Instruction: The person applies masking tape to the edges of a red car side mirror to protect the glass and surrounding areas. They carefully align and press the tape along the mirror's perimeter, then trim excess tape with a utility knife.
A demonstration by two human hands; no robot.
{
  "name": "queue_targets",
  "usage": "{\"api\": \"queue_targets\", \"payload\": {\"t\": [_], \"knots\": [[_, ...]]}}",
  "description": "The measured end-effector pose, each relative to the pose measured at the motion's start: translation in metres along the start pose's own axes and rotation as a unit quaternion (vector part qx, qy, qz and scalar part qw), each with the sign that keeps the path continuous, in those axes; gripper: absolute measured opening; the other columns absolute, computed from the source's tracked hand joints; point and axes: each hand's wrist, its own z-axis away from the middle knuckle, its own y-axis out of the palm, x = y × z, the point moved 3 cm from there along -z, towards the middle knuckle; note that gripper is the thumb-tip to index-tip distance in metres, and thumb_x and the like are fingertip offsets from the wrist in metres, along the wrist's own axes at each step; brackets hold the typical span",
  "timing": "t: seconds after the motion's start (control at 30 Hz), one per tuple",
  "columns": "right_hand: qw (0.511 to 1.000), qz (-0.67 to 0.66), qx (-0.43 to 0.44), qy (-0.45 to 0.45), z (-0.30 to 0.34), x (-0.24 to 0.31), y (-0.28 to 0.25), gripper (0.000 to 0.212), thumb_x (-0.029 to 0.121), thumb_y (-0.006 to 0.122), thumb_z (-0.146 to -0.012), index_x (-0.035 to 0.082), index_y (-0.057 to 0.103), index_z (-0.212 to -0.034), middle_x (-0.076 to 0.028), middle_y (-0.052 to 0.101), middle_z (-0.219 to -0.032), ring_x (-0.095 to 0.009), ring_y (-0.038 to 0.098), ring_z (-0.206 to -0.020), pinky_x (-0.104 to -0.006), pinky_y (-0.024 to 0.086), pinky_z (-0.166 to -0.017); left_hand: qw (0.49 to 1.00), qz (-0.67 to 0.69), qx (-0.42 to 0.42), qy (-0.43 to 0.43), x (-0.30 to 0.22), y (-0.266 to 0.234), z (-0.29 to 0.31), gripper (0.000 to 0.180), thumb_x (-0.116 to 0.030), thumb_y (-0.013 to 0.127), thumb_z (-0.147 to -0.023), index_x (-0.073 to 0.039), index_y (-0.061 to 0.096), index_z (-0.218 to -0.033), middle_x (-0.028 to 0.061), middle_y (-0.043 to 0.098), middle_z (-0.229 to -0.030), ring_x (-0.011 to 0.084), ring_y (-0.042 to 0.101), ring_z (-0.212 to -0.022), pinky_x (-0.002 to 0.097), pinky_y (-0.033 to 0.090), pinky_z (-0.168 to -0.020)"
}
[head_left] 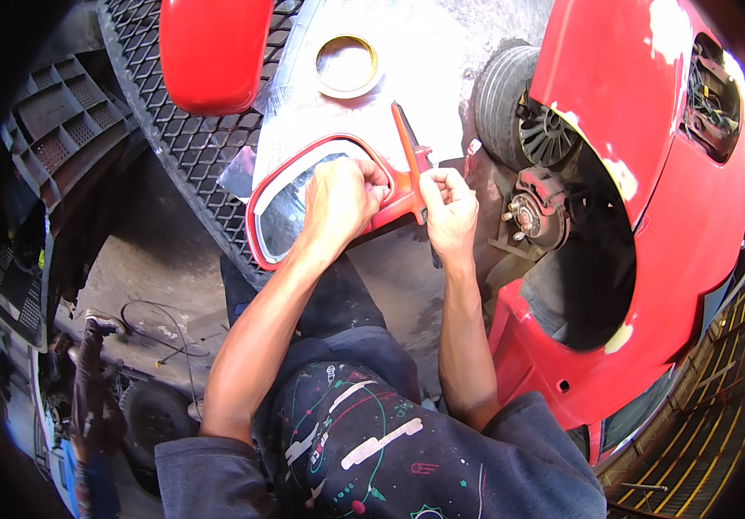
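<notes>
A red side mirror [402,188] lies glass up on white paper over a metal mesh. Pale tape-like strips [293,176] follow the upper left edge of its glass [290,216]. My left hand [340,201] rests over the glass, its curled fingertips pinched at the inner rim beside the mounting arm. Close to the mirror's mounting foot [415,156], my right hand [452,208] is closed, thumb against forefinger. What either pinch holds is hidden or too small to make out. A roll of tape [374,76] lies flat on the paper beyond the mirror.
Another glossy red part [217,56] sits on the mesh [184,138] at the far left. To the right stands a red car body panel [601,78] with pale filler patches, near a tyre [502,104] and an exposed brake disc [535,216]. A cable [184,333] lies on the floor.
</notes>
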Motion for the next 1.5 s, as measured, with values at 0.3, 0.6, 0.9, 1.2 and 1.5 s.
{"api": "queue_targets", "payload": {"t": [0.3,0.6,0.9,1.2,1.5], "knots": [[0.988,-0.141,-0.05,-0.044,0.011,-0.017,0.008,0.007,0.007,0.061,-0.09,0.001,0.062,-0.089,0.006,0.052,-0.071,-0.002,0.04,-0.059,-0.0191,0.035,-0.053,0.976,-0.12,0.088,-0.16,-0.006,0.003,-0.023,0.021,-0.018,0.065,-0.072,-0.002,0.071,-0.084,0.0222,0.068,-0.085,0.0374,0.067,-0.084,0.0427,0.053,-0.071],[0.993,-0.08,-0.064,-0.061,0.012,-0.029,0.01,0.006,0.005,0.06,-0.09,0.003,0.063,-0.095,0.005,0.055,-0.079,-0.002,0.045,-0.067,-0.0171,0.035,-0.058,0.983,-0.119,0.023,-0.138,-0.006,-0.012,-0.014,0.055,-0.021,0.081,-0.064,0.007,0.058,-0.105,0.029,0.065,-0.096,0.0399,0.065,-0.094,0.0452,0.052,-0.077],[0.974,0.103,0.036,-0.198,-0.003,0.028,0.003,0.014,-0.001,0.073,-0.074,0.0,0.067,-0.088,-0.006,0.063,-0.07,-0.01,0.053,-0.056,-0.0237,0.045,-0.056,0.996,0.038,-0.079,-0.012,0.045,-0.059,0.045,0.029,-0.011,0.073,-0.071,0.001,0.058,-0.092,0.0083,0.056,-0.079,0.018,0.054,-0.068,0.0312,0.048,-0.065],[0.73,0.405,0.441,-0.329,-0.064,0.082,0.049,0.014,0.012,0.073,-0.068,0.005,0.067,-0.079,-0.01,0.061,-0.077,-0.03,0.061,-0.078,-0.0397,0.048,-0.075,0.992,0.005,-0.113,0.049,0.067,-0.045,0.096,0.01,-0.006,0.072,-0.077,0.001,0.068,-0.084,0.0092,0.063,-0.081,0.0196,0.063,-0.072,0.0299,0.05,-0.064],[0.558,0.459,0.548,-0.421,-0.059,0.103,0.075,0.015,0.015,0.073,-0.068,0.006,0.068,-0.079,-0.009,0.066,-0.081,-0.027,0.064,-0.084,-0.0381,0.049,-0.078,0.992,0.003,-0.098,0.082,0.063,-0.044,0.082,0.011,-0.008,0.068,-0.079,0.002,0.066,-0.082,0.012,0.062,-0.076,0.0246,0.06,-0.072,0.0345,0.048,-0.067]]}}
